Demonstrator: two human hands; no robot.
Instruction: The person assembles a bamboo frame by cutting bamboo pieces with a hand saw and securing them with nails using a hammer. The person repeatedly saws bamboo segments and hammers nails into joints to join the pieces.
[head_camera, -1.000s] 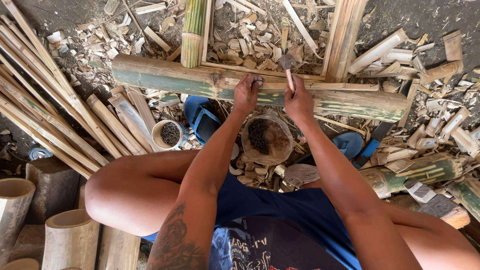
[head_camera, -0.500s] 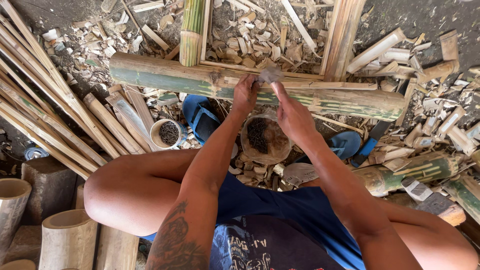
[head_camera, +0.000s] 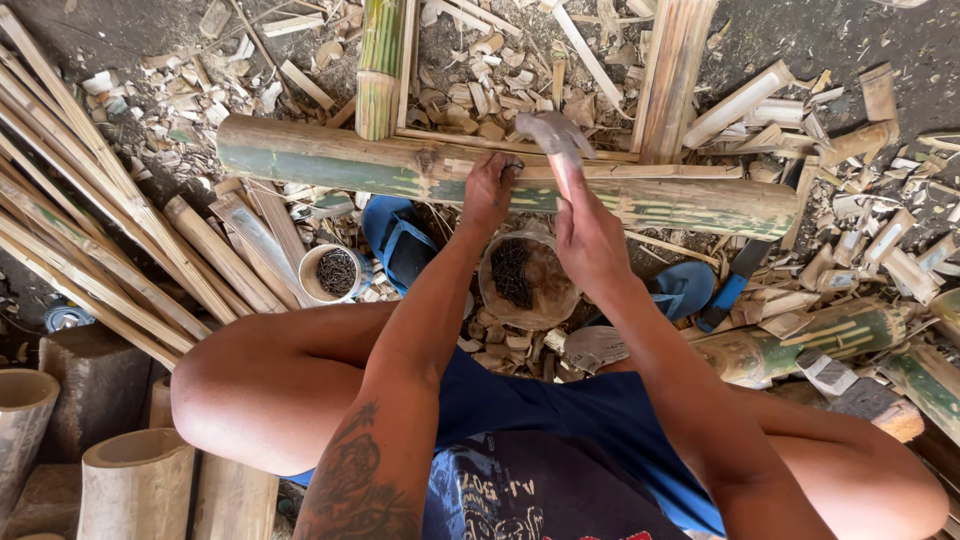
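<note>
Overhead view of a seated worker nailing a thin pale bamboo slat (head_camera: 600, 172) onto a thick green-and-tan bamboo pole (head_camera: 330, 160) that lies crosswise on the ground just beyond the knees. The left hand (head_camera: 490, 190) rests on the pole with fingertips pinched closed, apparently steadying a nail too small to make out. The right hand (head_camera: 590, 235) is clenched around the handle of a small hammer (head_camera: 555, 135), its head blurred and raised above the pinch point. The step in hand appears to be the striking stroke; the next move calls for a square blow clear of the fingertips. The pole is mottled, with a knotty node near mid-length. A round container of dark nails (head_camera: 525, 280) sits between the arms.
</note>
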